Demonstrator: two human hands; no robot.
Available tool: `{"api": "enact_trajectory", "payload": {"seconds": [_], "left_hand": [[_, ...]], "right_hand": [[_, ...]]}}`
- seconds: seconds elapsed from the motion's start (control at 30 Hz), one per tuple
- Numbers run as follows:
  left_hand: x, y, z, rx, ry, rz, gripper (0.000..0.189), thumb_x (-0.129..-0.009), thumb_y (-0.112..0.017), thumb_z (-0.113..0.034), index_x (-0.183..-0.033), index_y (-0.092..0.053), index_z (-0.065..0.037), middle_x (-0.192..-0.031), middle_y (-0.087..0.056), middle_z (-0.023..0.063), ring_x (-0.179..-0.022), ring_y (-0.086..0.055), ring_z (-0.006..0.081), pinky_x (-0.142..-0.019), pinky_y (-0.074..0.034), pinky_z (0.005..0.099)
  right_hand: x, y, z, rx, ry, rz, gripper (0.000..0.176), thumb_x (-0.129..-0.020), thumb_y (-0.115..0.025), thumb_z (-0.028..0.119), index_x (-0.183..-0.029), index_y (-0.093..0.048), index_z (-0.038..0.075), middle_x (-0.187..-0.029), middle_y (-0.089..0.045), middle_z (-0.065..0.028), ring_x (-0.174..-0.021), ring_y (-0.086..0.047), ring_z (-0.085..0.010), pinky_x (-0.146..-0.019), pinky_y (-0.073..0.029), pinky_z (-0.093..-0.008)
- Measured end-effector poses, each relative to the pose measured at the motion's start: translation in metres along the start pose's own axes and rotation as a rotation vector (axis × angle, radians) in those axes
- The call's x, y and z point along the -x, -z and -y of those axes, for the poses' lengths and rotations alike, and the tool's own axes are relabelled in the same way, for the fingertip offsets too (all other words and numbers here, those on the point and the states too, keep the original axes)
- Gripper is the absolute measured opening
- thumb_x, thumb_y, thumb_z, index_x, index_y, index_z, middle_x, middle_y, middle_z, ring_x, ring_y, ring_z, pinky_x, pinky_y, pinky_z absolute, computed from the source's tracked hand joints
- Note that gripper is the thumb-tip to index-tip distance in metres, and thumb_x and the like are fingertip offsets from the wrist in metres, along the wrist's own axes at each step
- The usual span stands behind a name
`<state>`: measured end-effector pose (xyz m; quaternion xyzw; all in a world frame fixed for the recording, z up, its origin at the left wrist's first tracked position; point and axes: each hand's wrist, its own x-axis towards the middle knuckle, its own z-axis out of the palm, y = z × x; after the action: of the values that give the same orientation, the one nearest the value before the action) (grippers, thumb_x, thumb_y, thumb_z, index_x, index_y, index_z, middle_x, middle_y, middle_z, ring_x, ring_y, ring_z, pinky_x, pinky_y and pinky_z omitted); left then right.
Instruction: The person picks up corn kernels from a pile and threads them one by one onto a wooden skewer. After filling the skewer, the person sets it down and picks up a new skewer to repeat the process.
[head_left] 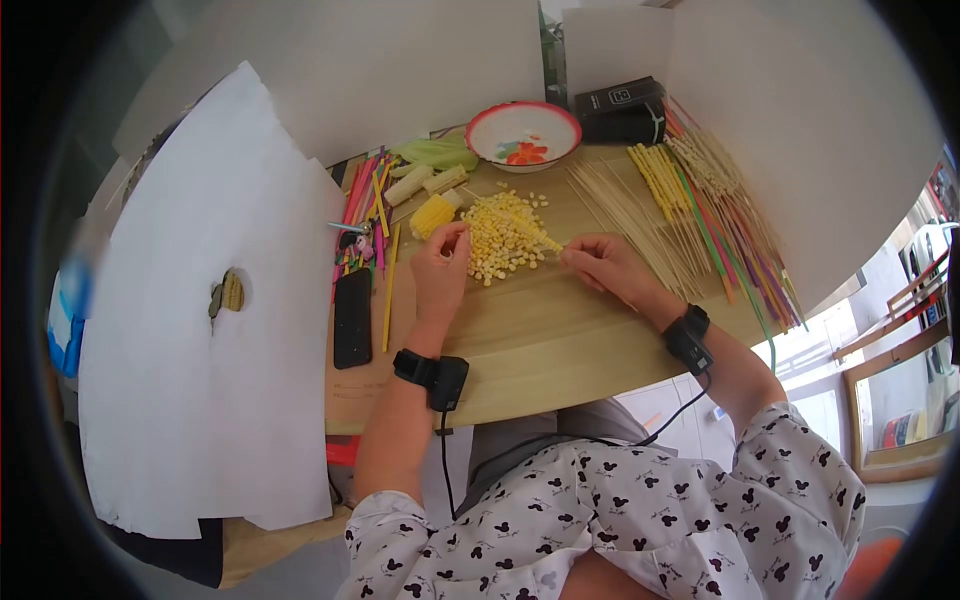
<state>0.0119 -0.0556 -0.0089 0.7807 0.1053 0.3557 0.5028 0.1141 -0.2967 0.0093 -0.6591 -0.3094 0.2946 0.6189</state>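
My right hand [607, 268] is closed in a pinch on the near end of a skewer of corn kernels [535, 234], which slants up and left over the pile. Loose yellow corn kernels [492, 262] lie heaped on the table between my hands. At the left edge of the heap, my left hand [440, 268] has its thumb and fingers pinched together; what they hold, if anything, is too small to make out. Just beyond it rests a partly stripped corn cob [433, 215], with bare cob pieces [410, 187] behind.
A red-rimmed bowl [485, 148] stands at the back, left of black boxes [620, 112]. Bare bamboo skewers [625, 215], corn-loaded skewers [658, 180] and coloured sticks [745, 250] lie right. A phone [352, 318] and more sticks lie left. White boards [400, 70] enclose the table.
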Motion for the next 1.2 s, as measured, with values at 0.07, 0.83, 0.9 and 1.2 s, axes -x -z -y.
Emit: {"api": "enact_trajectory", "payload": {"seconds": [0.07, 0.83, 0.9, 1.2], "left_hand": [[-0.001, 0.0, -0.003, -0.059, -0.039, 0.015, 0.013, -0.088, -0.061, -0.008, -0.098, -0.066, 0.0, -0.08, -0.063, 0.0017, -0.07, -0.056, 0.0068, -0.065, -0.045, 0.0217], [-0.006, 0.021, -0.009, -0.383, 0.0, 0.492, 0.015, -0.076, -0.061, -0.001, -0.09, -0.063, 0.0, -0.078, -0.059, 0.004, -0.072, -0.054, 0.0124, -0.065, -0.045, 0.0256], [-0.005, 0.021, -0.019, -0.415, 0.006, 0.489, 0.015, -0.076, -0.06, 0.0, -0.091, -0.063, 0.0, -0.079, -0.059, 0.0055, -0.073, -0.055, 0.0142, -0.066, -0.046, 0.0263], [-0.004, 0.015, -0.014, -0.459, -0.025, 0.385, 0.015, -0.077, -0.064, -0.002, -0.091, -0.061, 0.0, -0.081, -0.058, 0.0088, -0.075, -0.057, 0.0183, -0.069, -0.047, 0.0283]], "right_hand": [[-0.001, 0.001, 0.0, -0.002, -0.006, 0.002, 0.019, -0.092, -0.059, 0.022, -0.085, -0.062, 0.005, -0.058, -0.048, 0.0063, -0.048, -0.04, -0.001, -0.043, -0.03, -0.017], [-0.005, 0.003, -0.008, -0.086, -0.005, 0.016, 0.017, -0.092, -0.06, 0.019, -0.085, -0.063, 0.004, -0.056, -0.048, 0.0071, -0.046, -0.037, 0.0008, -0.041, -0.025, -0.0175], [-0.004, 0.003, -0.004, -0.08, -0.031, 0.027, 0.017, -0.092, -0.06, 0.021, -0.085, -0.062, 0.005, -0.056, -0.047, 0.0072, -0.046, -0.038, 0.0006, -0.042, -0.026, -0.0172], [-0.004, 0.0, -0.004, -0.117, -0.097, 0.041, 0.018, -0.092, -0.061, 0.022, -0.085, -0.062, 0.006, -0.056, -0.047, 0.0076, -0.046, -0.037, 0.0007, -0.041, -0.026, -0.0169]]}}
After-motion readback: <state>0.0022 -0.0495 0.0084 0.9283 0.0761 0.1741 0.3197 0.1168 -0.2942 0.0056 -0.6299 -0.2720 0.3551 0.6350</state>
